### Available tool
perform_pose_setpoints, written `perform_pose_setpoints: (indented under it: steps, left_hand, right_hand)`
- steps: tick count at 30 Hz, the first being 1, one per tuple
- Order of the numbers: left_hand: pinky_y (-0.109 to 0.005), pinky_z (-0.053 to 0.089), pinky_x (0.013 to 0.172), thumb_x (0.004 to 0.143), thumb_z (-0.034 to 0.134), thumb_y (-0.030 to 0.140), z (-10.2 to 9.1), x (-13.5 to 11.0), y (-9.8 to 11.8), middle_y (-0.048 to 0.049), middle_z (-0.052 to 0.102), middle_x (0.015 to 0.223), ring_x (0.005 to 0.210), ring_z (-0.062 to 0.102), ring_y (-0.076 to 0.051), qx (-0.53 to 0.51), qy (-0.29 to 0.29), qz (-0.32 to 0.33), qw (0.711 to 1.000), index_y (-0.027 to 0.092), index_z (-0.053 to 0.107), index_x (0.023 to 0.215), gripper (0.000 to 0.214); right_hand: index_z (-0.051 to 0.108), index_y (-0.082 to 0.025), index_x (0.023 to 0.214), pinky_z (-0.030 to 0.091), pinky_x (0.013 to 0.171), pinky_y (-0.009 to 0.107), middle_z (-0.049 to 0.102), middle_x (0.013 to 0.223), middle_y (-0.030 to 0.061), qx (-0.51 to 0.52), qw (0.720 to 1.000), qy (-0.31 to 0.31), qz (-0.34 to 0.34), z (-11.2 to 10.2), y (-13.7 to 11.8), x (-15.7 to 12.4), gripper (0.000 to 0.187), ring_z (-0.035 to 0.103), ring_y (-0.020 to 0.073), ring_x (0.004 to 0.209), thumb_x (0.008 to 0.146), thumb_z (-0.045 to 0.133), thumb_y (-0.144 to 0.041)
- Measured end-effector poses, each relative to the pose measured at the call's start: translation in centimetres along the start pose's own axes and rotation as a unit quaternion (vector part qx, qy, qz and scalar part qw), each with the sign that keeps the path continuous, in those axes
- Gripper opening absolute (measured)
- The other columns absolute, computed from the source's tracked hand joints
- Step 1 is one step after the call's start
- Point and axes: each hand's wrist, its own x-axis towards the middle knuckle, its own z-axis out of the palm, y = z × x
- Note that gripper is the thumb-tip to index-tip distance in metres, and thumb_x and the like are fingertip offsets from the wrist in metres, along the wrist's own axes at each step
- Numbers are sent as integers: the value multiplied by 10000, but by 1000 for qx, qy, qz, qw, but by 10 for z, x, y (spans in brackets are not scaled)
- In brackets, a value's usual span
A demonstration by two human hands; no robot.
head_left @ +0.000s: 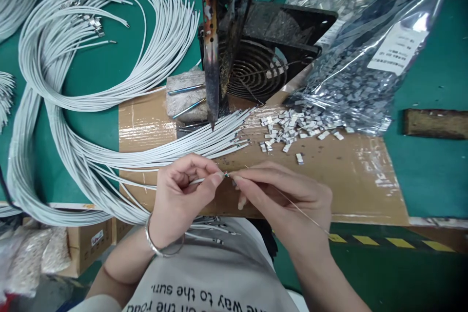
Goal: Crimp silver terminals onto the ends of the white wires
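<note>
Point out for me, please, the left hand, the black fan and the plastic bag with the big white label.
Left hand [179, 207]: head view, near the thumb's base.
Black fan [256, 70]: head view, round grille.
Plastic bag [360, 70]: head view, see-through front.

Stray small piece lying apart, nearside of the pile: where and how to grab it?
Pinch the stray piece by its two long sides, probably from above and the near side. Its long axis runs roughly near to far, it looks flat on the cardboard, and the pile lies beyond it. The right hand is nearest.
</note>
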Motion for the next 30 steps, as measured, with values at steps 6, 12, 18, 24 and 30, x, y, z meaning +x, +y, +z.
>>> perform_pose_setpoints:
  steps: [6, 12, 18, 24, 30]
  left_hand:
    - [-179, 308, 439, 837, 771, 135, 1, 1, -1, 48, 581, 566, 479, 377, -56, -4, -6, -2, 1000, 193, 737, 754, 107]
    - [-174, 313, 449, 836, 769, 138, 1, 0, -2, 42, 587, 575, 494, 410, -58, -5, -1, -8, 1000, 187, 734, 753, 102]
    - [-169, 307, 427, 815, 782, 156, 1, 0, 0, 33, 593, 564, 478, 426, -57, 7, 8, -13, 1000, 179, 730, 735, 98]
    - [-167, 298, 403, 777, 773, 119, 4, -1, 0, 27, 621, 549, 458, 438, -55, 30, 25, 19, 999, 176, 712, 706, 110]
    - [-148, 287, 392, 758, 736, 56, 10, -4, 1, 12, 689, 573, 442, 455, -45, 49, 46, 74, 995, 166, 695, 703, 129]
  right_hand:
    - [881, -322, 894, 507, 459, 238, 756, 695, -5, 6, 1000, -1, -6, 2, 0, 1, 241, 645, 122, 525, 881, 773, -108]
    - [879, -368, 932, 504, 482, 230, 748, 688, -29, -5, 999, 0, -37, 1, -1, -1, 316, 641, 111, 541, 883, 768, -76]
    - [873, -359, 946, 534, 544, 265, 748, 718, -20, -61, 996, 47, -47, 0, 1, -4, 301, 660, 128, 591, 901, 763, -83]
    - [877, -350, 994, 477, 454, 203, 696, 704, -25, 44, 997, -32, 51, 0, 4, -2, 266, 604, 81, 503, 940, 724, -139]
    - [881, -359, 1039, 400, 423, 189, 639, 694, -19, 99, 988, -75, 88, -1, 3, -3, 249, 540, 61, 474, 964, 716, -189]
